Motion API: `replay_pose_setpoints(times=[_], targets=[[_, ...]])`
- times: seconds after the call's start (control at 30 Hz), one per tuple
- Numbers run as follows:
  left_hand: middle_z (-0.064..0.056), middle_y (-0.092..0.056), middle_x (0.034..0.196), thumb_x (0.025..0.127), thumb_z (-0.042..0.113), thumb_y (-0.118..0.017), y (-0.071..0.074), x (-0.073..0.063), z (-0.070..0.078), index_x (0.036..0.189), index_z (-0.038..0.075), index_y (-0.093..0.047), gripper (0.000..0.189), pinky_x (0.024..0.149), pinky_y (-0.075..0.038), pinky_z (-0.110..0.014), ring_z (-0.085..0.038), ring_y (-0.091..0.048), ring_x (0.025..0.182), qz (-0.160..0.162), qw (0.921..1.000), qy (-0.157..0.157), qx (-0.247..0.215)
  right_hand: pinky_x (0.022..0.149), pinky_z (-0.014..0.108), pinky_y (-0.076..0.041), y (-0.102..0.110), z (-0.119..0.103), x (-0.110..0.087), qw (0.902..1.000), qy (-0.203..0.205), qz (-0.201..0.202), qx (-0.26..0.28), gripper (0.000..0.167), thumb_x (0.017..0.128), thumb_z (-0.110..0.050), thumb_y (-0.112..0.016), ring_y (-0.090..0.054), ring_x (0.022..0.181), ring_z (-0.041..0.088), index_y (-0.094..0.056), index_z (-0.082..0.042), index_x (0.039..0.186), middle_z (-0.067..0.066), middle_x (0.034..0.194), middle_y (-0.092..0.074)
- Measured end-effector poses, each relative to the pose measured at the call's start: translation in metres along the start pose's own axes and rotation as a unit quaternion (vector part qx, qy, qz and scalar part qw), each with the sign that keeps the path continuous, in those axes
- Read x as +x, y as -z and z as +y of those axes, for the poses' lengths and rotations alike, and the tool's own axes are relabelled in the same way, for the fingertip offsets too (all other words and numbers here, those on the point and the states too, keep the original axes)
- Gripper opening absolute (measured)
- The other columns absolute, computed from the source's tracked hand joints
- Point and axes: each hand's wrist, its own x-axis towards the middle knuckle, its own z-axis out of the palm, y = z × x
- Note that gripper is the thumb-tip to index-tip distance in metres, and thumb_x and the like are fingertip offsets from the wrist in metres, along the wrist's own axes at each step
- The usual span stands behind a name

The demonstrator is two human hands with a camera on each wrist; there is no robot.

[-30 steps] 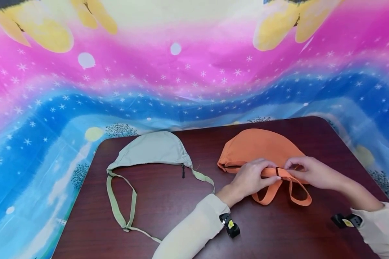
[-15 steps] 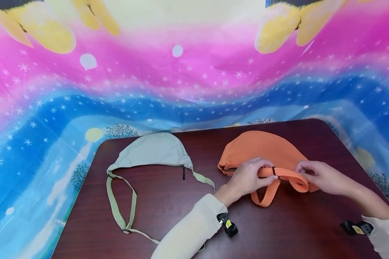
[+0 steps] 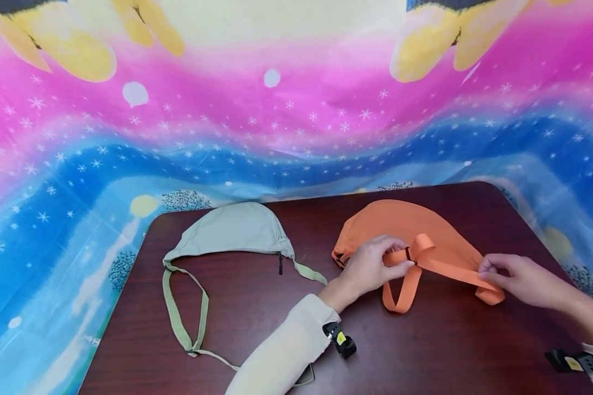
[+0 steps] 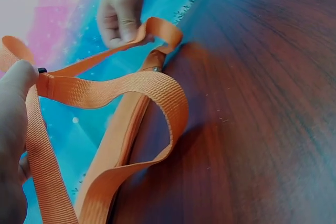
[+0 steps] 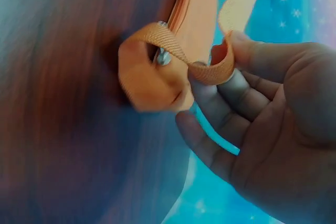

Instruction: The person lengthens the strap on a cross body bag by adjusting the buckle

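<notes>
An orange crescent-shaped bag (image 3: pixel 400 225) lies on the right side of the table, its webbing strap (image 3: pixel 449 272) raised in front of it. My left hand (image 3: pixel 373 266) pinches the strap at its dark slider buckle (image 3: pixel 409 255). Farther right, my right hand (image 3: pixel 521 278) pinches another stretch of the strap between thumb and fingers, as the right wrist view shows. That stretch runs fairly straight between the hands. One loop stands up by the buckle, and another strap loop (image 4: pixel 168 114) hangs below the left hand.
A pale grey-green bag (image 3: pixel 237 227) of similar shape lies at the left of the dark wooden table (image 3: pixel 257 307), its green strap (image 3: pixel 173 307) looped toward the near side and partly under my left sleeve (image 3: pixel 286 345). A patterned cloth (image 3: pixel 296 109) hangs behind the table.
My right hand has moved right and slightly nearer, drawing the strap out from the buckle. The loop between the hands has straightened. My left hand has shifted slightly left, still pinching.
</notes>
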Motion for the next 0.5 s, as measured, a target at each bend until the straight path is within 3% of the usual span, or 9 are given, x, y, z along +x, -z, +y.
replay_pose_setpoints(times=[0.23, 0.5], targets=[[0.008, -0.064, 0.111, 0.094, 0.032, -0.075, 0.006, 0.001, -0.002, 0.119, 0.016, -0.067, 0.031, 0.078, -0.039, -0.005, -0.001, -0.051, 0.091, 0.009, 0.9999, 0.004, -0.011, 0.057, 0.026, -0.034, 0.0, 0.016, -0.01, 0.9941, -0.089, -0.051, -0.037, 0.011, 0.101, -0.01, -0.063, -0.04, 0.061, 0.004, -0.063, -0.013, 0.091, -0.007, 0.076, -0.053], [0.009, -0.063, 0.107, 0.094, 0.032, -0.075, 0.009, -0.001, -0.001, 0.12, 0.016, -0.068, 0.031, 0.079, -0.039, -0.004, -0.001, -0.051, 0.092, 0.011, 0.9998, 0.009, -0.016, 0.056, 0.027, -0.034, 0.002, 0.044, -0.021, 0.9882, -0.134, -0.058, -0.049, 0.013, 0.102, -0.007, -0.06, -0.04, 0.059, 0.007, -0.062, -0.013, 0.091, -0.003, 0.075, -0.053]])
